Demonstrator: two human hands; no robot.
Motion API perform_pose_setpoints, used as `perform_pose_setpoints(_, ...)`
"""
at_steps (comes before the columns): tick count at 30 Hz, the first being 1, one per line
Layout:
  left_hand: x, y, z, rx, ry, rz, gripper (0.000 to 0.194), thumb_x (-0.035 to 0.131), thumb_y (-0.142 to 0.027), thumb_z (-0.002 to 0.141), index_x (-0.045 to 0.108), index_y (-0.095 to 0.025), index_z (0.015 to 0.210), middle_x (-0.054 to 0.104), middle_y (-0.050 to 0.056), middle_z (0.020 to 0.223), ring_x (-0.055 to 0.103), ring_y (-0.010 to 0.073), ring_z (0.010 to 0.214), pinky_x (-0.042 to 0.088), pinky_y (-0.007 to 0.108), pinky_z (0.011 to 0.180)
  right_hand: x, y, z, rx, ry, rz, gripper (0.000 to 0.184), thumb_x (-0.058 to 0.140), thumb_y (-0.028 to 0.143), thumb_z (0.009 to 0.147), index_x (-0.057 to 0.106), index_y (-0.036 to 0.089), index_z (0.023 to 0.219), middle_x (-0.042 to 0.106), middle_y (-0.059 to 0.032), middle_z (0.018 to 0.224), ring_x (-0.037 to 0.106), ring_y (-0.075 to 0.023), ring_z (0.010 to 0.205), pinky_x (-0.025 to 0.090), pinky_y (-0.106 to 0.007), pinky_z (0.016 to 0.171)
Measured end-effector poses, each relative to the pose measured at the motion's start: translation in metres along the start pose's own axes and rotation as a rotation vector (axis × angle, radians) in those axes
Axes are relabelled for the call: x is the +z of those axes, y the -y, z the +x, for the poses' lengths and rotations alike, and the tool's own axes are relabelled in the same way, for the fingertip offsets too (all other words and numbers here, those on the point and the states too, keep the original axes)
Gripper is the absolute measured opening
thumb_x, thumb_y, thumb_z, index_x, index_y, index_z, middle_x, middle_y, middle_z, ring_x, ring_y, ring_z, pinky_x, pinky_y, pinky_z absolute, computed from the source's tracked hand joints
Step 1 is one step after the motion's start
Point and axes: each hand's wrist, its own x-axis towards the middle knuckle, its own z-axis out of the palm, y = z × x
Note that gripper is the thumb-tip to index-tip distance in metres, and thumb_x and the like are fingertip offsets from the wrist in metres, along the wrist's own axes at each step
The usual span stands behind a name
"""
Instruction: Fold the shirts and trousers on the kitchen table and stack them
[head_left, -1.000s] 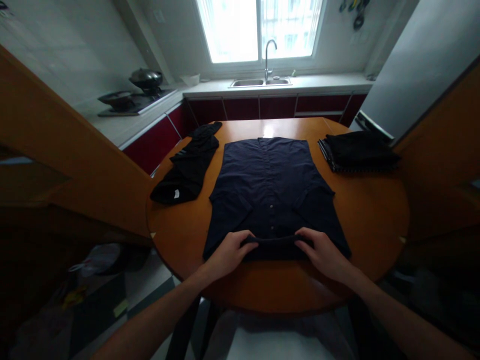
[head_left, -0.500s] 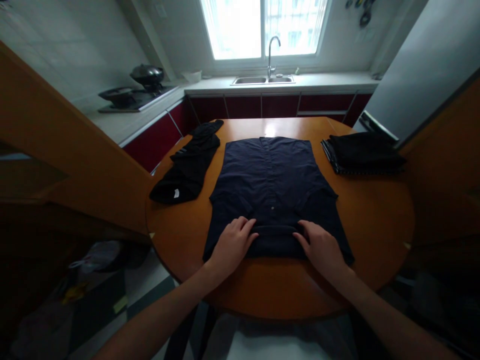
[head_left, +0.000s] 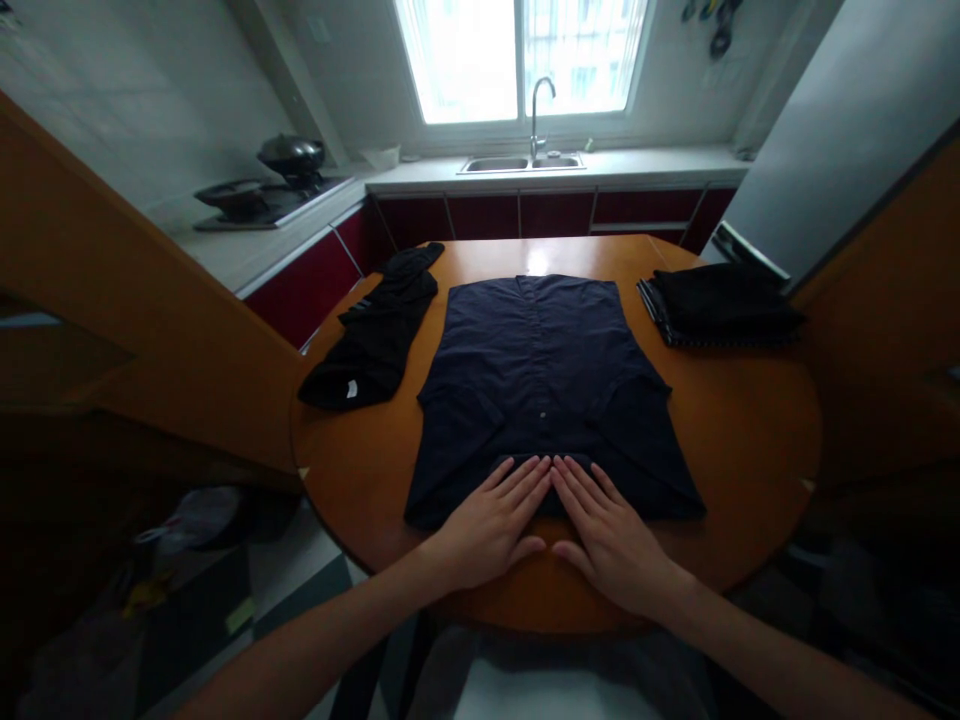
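A dark navy shirt (head_left: 536, 345) lies spread flat on the round wooden table (head_left: 360, 450), its sides tucked in and a small button near its lower middle. My left hand (head_left: 499, 525) rests flat on the collar-like band at the shirt's near edge, fingers stretched out. Beside it, my right hand (head_left: 607, 545) lies flat on the same edge, its fingertips meeting those of the left. Both hands are open and grip nothing. The cloth under the fingers is hidden.
A crumpled black garment (head_left: 375, 345) with a white tag lies at the table's left. Folded dark clothes (head_left: 724, 305) are stacked at the right. Beyond the table stand a counter with a sink (head_left: 521, 163), a stove with pans (head_left: 292, 155) and a fridge (head_left: 817, 150).
Both hands have moved inward from the two ends of the band, released their pinch and flattened, fingertips together at the middle. The shirt stays in place.
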Motion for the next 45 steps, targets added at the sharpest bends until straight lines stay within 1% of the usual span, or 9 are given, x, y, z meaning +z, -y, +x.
perform_pose_setpoints(8, -0.004, 0.006, -0.010, -0.008, -0.006, -0.003, 0.080, 0.053, -0.045, 0.101, 0.011, -0.016, 0.162, 0.018, 0.014, 0.167, 0.015, 0.0252, 0.155, 0.016, 0.046, 0.126, -0.007, -0.018, -0.026, 0.083, 0.010, -0.074, 0.080, 0.051, 0.042, 0.099, 0.011, 0.012, 0.162, 0.021, -0.0144, 0.166, 0.019, -0.0268, 0.154, 0.024, -0.051, 0.123)
perform_pose_setpoints(14, -0.005, 0.015, -0.051, -0.076, -0.090, -0.030, 0.071, 0.047, -0.030, 0.103, 0.010, -0.019, 0.163, 0.026, 0.014, 0.165, 0.025, 0.0262, 0.152, 0.029, 0.048, 0.122, -0.006, -0.026, -0.043, 0.121, -0.008, -0.093, 0.082, 0.047, 0.047, 0.100, 0.005, 0.014, 0.163, 0.019, -0.0146, 0.167, 0.021, -0.0270, 0.153, 0.025, -0.051, 0.123)
perform_pose_setpoints(16, -0.002, 0.018, -0.070, -0.203, -0.224, -0.078, 0.061, 0.043, -0.026, 0.104, 0.021, -0.021, 0.160, 0.041, 0.014, 0.157, 0.041, 0.0255, 0.144, 0.041, 0.045, 0.115, -0.004, -0.026, -0.044, 0.126, -0.012, -0.093, 0.083, 0.047, 0.047, 0.100, 0.004, 0.014, 0.163, 0.019, -0.0143, 0.167, 0.021, -0.0268, 0.153, 0.024, -0.052, 0.123)
perform_pose_setpoints(19, -0.001, 0.020, -0.093, -0.453, -0.410, -0.157, 0.037, 0.048, -0.028, 0.103, 0.052, -0.023, 0.139, 0.067, 0.010, 0.120, 0.064, 0.0234, 0.112, 0.054, 0.040, 0.095, -0.002, -0.026, -0.044, 0.130, -0.019, -0.096, 0.082, 0.047, 0.046, 0.100, 0.004, 0.014, 0.163, 0.019, -0.0138, 0.167, 0.022, -0.0267, 0.153, 0.024, -0.052, 0.123)
perform_pose_setpoints(23, -0.004, 0.020, -0.101, -0.562, -0.396, -0.221, 0.015, 0.058, -0.030, 0.097, 0.066, -0.022, 0.108, 0.069, 0.005, 0.097, 0.064, 0.0227, 0.093, 0.054, 0.038, 0.083, 0.001, -0.026, -0.044, 0.132, -0.036, -0.091, 0.080, 0.047, 0.044, 0.100, 0.005, 0.015, 0.163, 0.021, -0.0134, 0.167, 0.023, -0.0270, 0.153, 0.025, -0.052, 0.123)
perform_pose_setpoints(32, -0.008, 0.018, -0.092, -0.580, -0.385, -0.072, 0.017, 0.051, -0.017, 0.094, 0.067, -0.023, 0.094, 0.068, 0.005, 0.092, 0.061, 0.0227, 0.084, 0.050, 0.038, 0.076, 0.003, -0.029, -0.052, 0.156, -0.066, -0.117, 0.080, 0.046, 0.043, 0.101, 0.004, 0.015, 0.163, 0.024, -0.0146, 0.166, 0.025, -0.0282, 0.152, 0.028, -0.053, 0.122)
perform_pose_setpoints(36, -0.014, -0.009, -0.055, -0.458, -0.399, -0.071, 0.035, 0.039, -0.010, 0.098, 0.063, -0.023, 0.119, 0.064, 0.008, 0.126, 0.058, 0.0246, 0.118, 0.048, 0.043, 0.098, 0.006, -0.028, -0.057, 0.201, -0.072, -0.146, 0.085, 0.047, 0.045, 0.100, -0.002, 0.014, 0.163, 0.023, -0.0158, 0.166, 0.023, -0.0291, 0.153, 0.028, -0.053, 0.121)
perform_pose_setpoints(39, -0.012, -0.027, -0.019, -0.205, -0.236, -0.067, 0.048, 0.042, -0.020, 0.103, 0.040, -0.022, 0.151, 0.042, 0.008, 0.158, 0.032, 0.0261, 0.148, 0.028, 0.050, 0.120, 0.004, -0.019, -0.053, 0.246, -0.116, -0.146, 0.089, 0.048, 0.045, 0.100, -0.005, 0.011, 0.162, 0.020, -0.0181, 0.166, 0.019, -0.0316, 0.153, 0.027, -0.056, 0.121)
perform_pose_setpoints(45, 0.008, -0.030, 0.007, -0.089, -0.044, -0.005, 0.078, 0.057, -0.047, 0.098, 0.019, -0.020, 0.161, 0.023, 0.009, 0.167, 0.012, 0.0298, 0.155, 0.016, 0.054, 0.124, -0.006, 0.020, -0.026, 0.106, -0.075, -0.046, 0.081, 0.049, 0.037, 0.099, 0.006, 0.012, 0.163, 0.019, -0.0145, 0.167, 0.014, -0.0284, 0.155, 0.024, -0.055, 0.123)
